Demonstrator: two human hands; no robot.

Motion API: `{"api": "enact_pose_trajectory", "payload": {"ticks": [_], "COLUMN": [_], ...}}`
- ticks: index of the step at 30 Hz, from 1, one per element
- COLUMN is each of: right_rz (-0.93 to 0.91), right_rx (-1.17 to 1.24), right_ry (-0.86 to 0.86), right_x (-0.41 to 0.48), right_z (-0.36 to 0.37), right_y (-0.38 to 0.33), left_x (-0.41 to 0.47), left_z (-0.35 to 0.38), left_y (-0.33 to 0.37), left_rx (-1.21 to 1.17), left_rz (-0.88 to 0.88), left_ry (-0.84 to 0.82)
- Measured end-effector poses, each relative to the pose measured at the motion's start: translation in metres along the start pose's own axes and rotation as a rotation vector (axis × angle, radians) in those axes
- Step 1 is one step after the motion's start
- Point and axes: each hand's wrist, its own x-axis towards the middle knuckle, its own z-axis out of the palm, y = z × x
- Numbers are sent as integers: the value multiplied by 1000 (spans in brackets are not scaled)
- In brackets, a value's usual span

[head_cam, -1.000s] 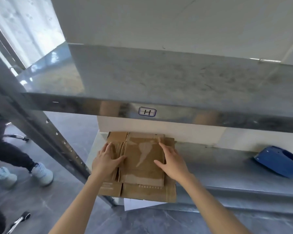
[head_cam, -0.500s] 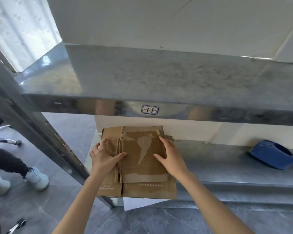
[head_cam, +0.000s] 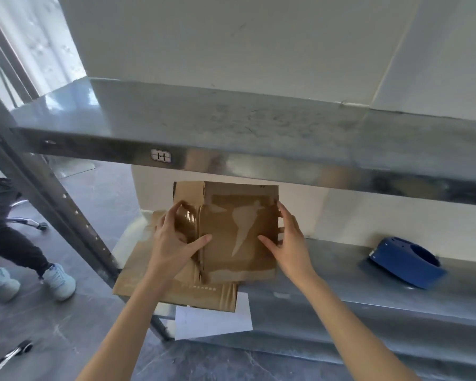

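A flattened brown cardboard box (head_cam: 239, 229) with glossy clear tape on it is lifted and tilted up off a stack of more flat cardboard (head_cam: 149, 279) on the lower metal shelf (head_cam: 341, 287). My left hand (head_cam: 173, 240) grips the box's left part, thumb across the front near the fold seam and fingers curled over the top of the flap. My right hand (head_cam: 289, 243) holds the box's right edge, thumb on the front face and fingers behind it.
The upper metal shelf (head_cam: 231, 125) overhangs just above the box. A blue tape dispenser (head_cam: 404, 262) lies on the lower shelf to the right. A white sheet (head_cam: 212, 320) sticks out under the stack. A slanted shelf post (head_cam: 52, 204) and a person's legs and sneakers (head_cam: 58, 281) are on the left.
The top cardboard box, pressed flat on the stack before, is now gripped at both sides and raised off the stack. The view has shifted left and closer.
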Motion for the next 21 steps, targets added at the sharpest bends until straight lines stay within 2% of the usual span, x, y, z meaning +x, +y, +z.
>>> {"api": "enact_pose_trajectory", "payload": {"ticks": [5, 11, 18, 21], "right_rz": [51, 155, 227, 195], "right_rx": [1, 2, 11, -3], "right_ry": [57, 94, 134, 122], "right_x": [-24, -43, -52, -53], "right_z": [-72, -142, -176, -178], "right_y": [55, 109, 153, 162], "left_x": [-40, -69, -60, -55], "left_z": [73, 150, 198, 206], "left_y": [45, 86, 107, 106], "left_rx": [-50, -116, -123, -114], "left_rz": [95, 175, 263, 262], "left_ry": [-46, -210, -396, -424]}}
